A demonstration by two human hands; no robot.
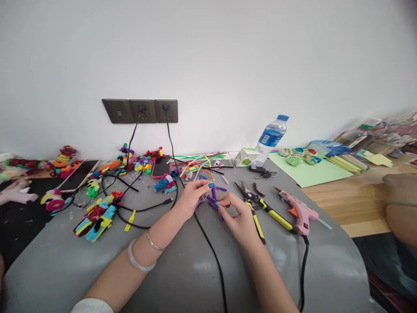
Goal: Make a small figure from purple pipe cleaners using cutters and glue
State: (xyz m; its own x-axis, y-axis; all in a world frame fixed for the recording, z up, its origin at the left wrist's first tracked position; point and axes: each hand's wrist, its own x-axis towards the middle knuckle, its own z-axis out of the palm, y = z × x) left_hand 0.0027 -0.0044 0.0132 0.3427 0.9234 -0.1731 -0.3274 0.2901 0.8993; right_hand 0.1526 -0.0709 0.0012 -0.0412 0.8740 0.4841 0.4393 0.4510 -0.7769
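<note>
Short purple pipe cleaner pieces [213, 201] are pinched between my two hands above the grey table [176, 269]. My left hand [195, 198] closes its fingertips on them from the left, a bracelet and a bangle on that forearm. From the right, my right hand [237, 213] grips them with thumb and forefinger. How the pieces join is hard to make out behind the fingers. Just right of my right hand lie yellow-and-black pliers [276, 215]. A pink glue gun [301, 213] rests farther right. Loose coloured pipe cleaners [202, 163] lie behind my hands.
Black cables run from the wall sockets [140, 111] across the table, one passing beneath my hands. Colourful pipe cleaner figures [97, 217] and a phone [161, 166] are at left. A water bottle [272, 134], a small carton [246, 156], keys [265, 173] and green paper [309, 174] stand or lie behind.
</note>
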